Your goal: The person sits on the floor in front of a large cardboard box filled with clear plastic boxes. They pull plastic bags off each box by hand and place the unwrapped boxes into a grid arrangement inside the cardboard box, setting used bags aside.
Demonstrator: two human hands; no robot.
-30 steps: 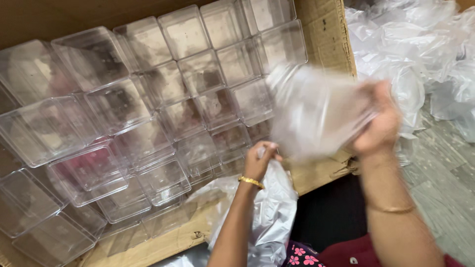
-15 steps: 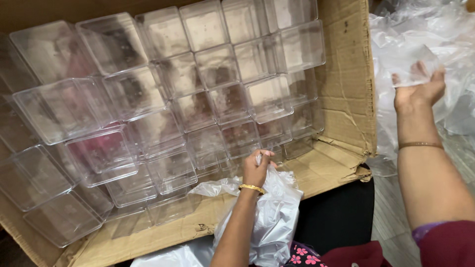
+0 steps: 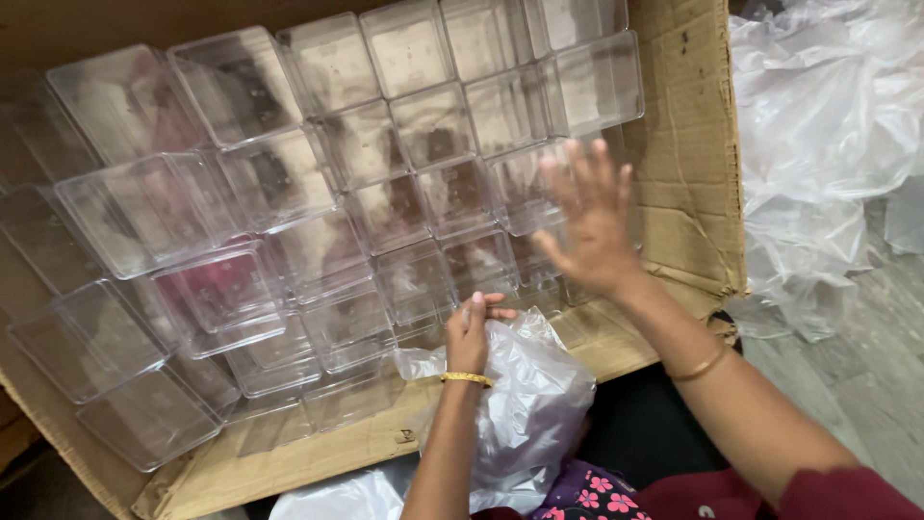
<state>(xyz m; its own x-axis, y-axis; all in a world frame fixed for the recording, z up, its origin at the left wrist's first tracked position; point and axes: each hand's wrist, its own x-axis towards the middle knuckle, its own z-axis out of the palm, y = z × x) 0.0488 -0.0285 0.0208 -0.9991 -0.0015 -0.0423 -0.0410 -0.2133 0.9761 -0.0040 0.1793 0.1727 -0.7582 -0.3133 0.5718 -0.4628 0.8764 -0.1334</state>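
Dozens of clear square plastic containers [image 3: 385, 183] fill the big brown cardboard box [image 3: 688, 164], stacked in tight rows, glossy and see-through. Beside the box's right wall lies a heap of crumpled clear plastic sheeting [image 3: 818, 125]. At the box's near flap, the left hand [image 3: 472, 332] pinches the top of a thin translucent plastic bag [image 3: 525, 404]. The right hand [image 3: 587, 221], half a second ago off over the sheeting, now hovers open-fingered over the containers, blurred. The box's left end is cut off.
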